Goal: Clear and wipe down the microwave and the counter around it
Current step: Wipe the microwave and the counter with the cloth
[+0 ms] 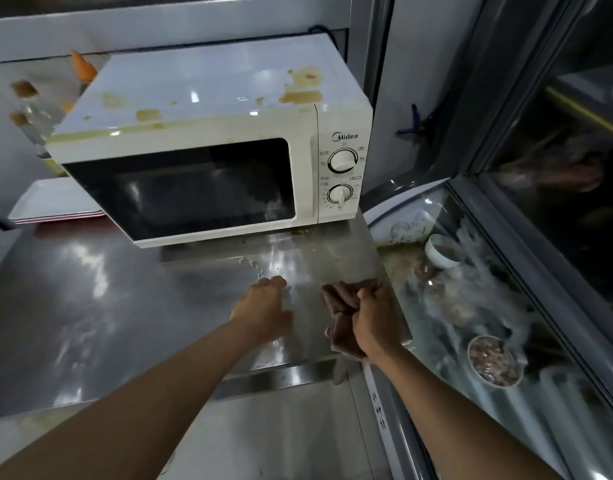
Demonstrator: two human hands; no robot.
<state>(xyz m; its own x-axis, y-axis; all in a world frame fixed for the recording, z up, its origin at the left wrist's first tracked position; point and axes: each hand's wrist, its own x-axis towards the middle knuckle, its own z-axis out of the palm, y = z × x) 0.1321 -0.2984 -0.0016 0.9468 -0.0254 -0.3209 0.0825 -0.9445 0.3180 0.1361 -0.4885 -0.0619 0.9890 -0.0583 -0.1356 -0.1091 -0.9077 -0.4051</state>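
**Q:** Where are my hands, and why there?

**A:** I see my right hand bunched tight round a brown cloth, pressed on the steel counter near its right edge, placed, I judge, to wipe the wet patch in front of the microwave. My left hand rests beside it on the steel, holding nothing; its fingers look bent at the tips, likely to brace me.

**Q:** And the microwave?

**A:** It stands at the back of the counter, door closed, brown stains across its top, crumbs just before its base.

**Q:** Anything unclear?

**A:** The stacked trays are partly hidden behind the microwave's left side. The glass case on the right blurs its bowls with glare.
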